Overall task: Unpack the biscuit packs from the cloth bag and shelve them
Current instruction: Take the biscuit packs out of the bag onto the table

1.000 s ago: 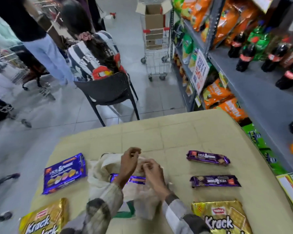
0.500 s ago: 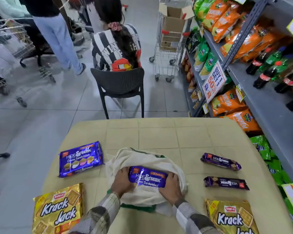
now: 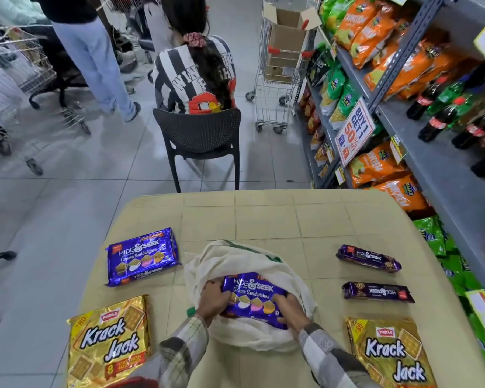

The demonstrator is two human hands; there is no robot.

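Note:
A cream cloth bag [image 3: 235,260] lies open in the middle of the beige table [image 3: 263,217]. A purple Hide & Seek creme sandwich pack [image 3: 252,295] sticks halfway out of the bag's mouth. My left hand [image 3: 212,299] grips its left end and my right hand [image 3: 290,310] grips its right end. On the table lie another purple sandwich pack [image 3: 142,256] at the left, two slim purple Hide & Seek rolls [image 3: 368,259] [image 3: 377,292] at the right, and two golden Krack Jack packs [image 3: 109,343] [image 3: 389,354] at the near corners.
A grey shelf rack [image 3: 437,169] with orange snack bags, green bags and cola bottles runs along the right. A person sits on a black chair [image 3: 199,135] just beyond the table. A trolley [image 3: 280,68] with a cardboard box stands by the rack. Another person stands at back left.
The purple sandwich pack has come further out of the bag in both hands, and more of its face shows. The camera has moved closer and tilted up slightly.

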